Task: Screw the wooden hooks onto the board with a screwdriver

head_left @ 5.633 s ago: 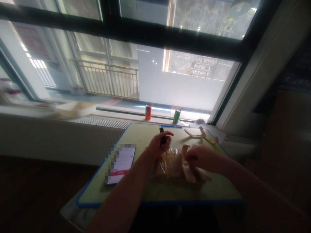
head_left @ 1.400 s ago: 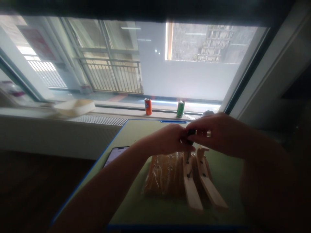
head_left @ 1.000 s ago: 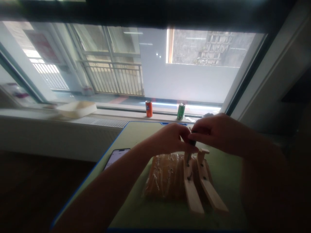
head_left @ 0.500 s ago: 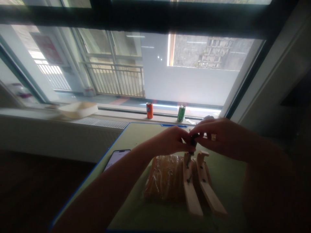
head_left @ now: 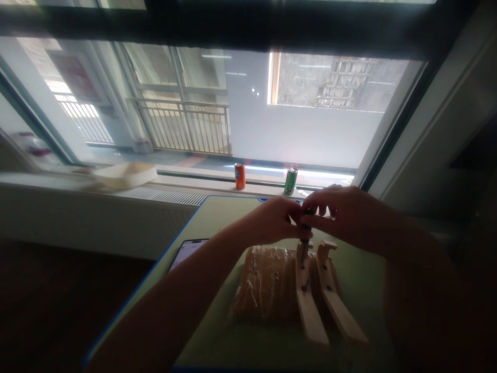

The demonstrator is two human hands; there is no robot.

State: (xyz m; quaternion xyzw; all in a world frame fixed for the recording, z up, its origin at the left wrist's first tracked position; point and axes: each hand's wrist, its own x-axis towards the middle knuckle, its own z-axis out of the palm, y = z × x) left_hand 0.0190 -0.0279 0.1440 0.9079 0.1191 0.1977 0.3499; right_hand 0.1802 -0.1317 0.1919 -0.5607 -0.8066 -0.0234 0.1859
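Both my hands close round a dark-handled screwdriver (head_left: 306, 226) held nearly upright. My left hand (head_left: 277, 220) pinches its lower handle, and my right hand (head_left: 334, 210) grips near the top. The shaft reaches down to a hole in the left wooden piece (head_left: 310, 313), a pale bent bar with a hooked end. A second dark screw or hole shows lower on that bar. Beside it lies a matching right wooden piece (head_left: 344, 316) with two dark spots. Both bars rest across a brown block wrapped in clear plastic (head_left: 266, 282).
The green table (head_left: 217, 217) has a blue edge. A phone (head_left: 188, 252) lies at its left, partly behind my left forearm. On the windowsill stand an orange can (head_left: 239, 176), a green can (head_left: 290, 181) and a pale basin (head_left: 126, 176).
My right hand's fingers have shifted on the screwdriver handle, and the handle stands slightly more upright. The wooden pieces appear slightly farther right in view.
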